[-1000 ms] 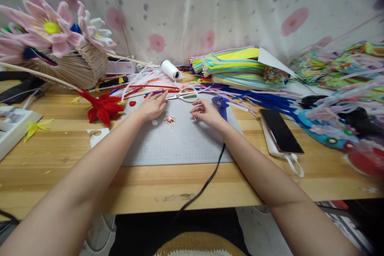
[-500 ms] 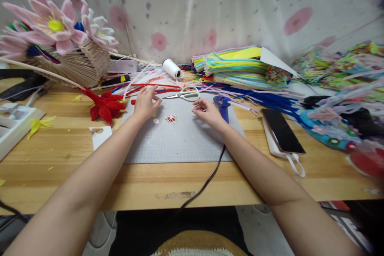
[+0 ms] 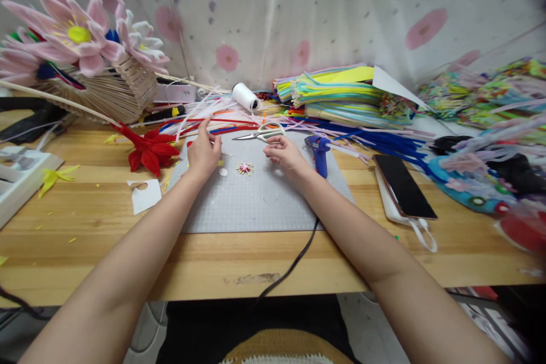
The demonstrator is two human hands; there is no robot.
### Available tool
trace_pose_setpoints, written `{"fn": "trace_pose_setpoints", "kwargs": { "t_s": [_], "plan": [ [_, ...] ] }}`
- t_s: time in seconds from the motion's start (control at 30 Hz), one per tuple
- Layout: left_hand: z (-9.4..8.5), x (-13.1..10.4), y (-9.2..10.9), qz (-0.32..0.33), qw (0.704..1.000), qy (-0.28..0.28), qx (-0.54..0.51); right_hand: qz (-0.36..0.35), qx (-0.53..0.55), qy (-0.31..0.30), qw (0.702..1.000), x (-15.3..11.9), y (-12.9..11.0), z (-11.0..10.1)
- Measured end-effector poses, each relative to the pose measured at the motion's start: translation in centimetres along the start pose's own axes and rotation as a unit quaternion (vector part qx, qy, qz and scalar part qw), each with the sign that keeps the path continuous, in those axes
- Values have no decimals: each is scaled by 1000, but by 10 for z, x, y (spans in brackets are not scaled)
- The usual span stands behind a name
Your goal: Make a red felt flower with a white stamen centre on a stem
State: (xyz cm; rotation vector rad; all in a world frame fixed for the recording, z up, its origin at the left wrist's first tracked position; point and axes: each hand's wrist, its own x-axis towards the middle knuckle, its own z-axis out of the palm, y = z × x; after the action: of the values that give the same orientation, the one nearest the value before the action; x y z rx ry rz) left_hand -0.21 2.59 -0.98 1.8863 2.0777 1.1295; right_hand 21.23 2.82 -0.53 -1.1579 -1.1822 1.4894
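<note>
My left hand [image 3: 205, 151] is over the left part of the grey cutting mat [image 3: 251, 210], its fingers apart, with nothing clearly in them. Across the mat, my right hand [image 3: 284, 154] has its thumb and fingertips close together; what they hold, if anything, is too small to name. Between the hands lies a small red, white and yellow flower piece [image 3: 245, 169], and left of it a small white disc [image 3: 223, 172]. Scissors [image 3: 262, 135] lie at the mat's back edge. A blue glue gun [image 3: 319, 156] rests right of my right hand.
A red flower [image 3: 153, 152] and pink flowers [image 3: 79, 34] are at the left, near a white paper piece [image 3: 147, 198]. Pipe cleaners [image 3: 341, 91] and a thread spool [image 3: 245, 96] line the back. A phone [image 3: 405, 186] lies at the right, and a black cord [image 3: 294, 261] crosses the front edge.
My right hand has moved slightly left, toward the scissors' handles, and its fingers have drawn closer together. My left hand has shifted a little left and down. The flower piece lies where it was.
</note>
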Motion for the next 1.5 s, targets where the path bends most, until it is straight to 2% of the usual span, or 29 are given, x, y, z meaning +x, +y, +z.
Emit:
{"fn": "trace_pose_setpoints", "kwargs": {
  "t_s": [0.07, 0.13, 0.27, 0.4, 0.5, 0.63, 0.83, 1.0, 1.2, 1.5],
  "plan": [
    [-2, -5, 3, 31, 999, 16, -6, 9, 4, -4, 1000, 3, 1, 2],
    [-6, -14, 7, 82, 996, 8, -19, 10, 11, -6, 1000, 5, 3, 5],
    [-12, -37, 10, 190, 979, -67, -39, 3, 29, -8, 1000, 8, 9, 8],
    [-14, -47, 8, 240, 965, -95, -51, -6, 43, -4, 999, 9, 14, 10],
    [-14, -47, 7, 240, 965, -87, -56, -17, 44, -7, 999, 10, 15, 12],
    [-15, -45, 7, 208, 974, -78, -45, -27, 15, -16, 999, 9, 15, 17],
    [-20, -48, 6, 218, 973, -62, -50, 18, -21, -11, 1000, 8, 11, 30],
    [-20, -48, 6, 216, 973, -74, -39, 37, -34, 10, 999, 12, 8, 39],
    [-19, -49, 5, 236, 968, -75, -43, 9, -51, 48, 998, 10, 12, 49],
    [-18, -49, 5, 241, 964, -110, -22, -9, -103, 66, 992, 17, 30, 52]
  ]
}}
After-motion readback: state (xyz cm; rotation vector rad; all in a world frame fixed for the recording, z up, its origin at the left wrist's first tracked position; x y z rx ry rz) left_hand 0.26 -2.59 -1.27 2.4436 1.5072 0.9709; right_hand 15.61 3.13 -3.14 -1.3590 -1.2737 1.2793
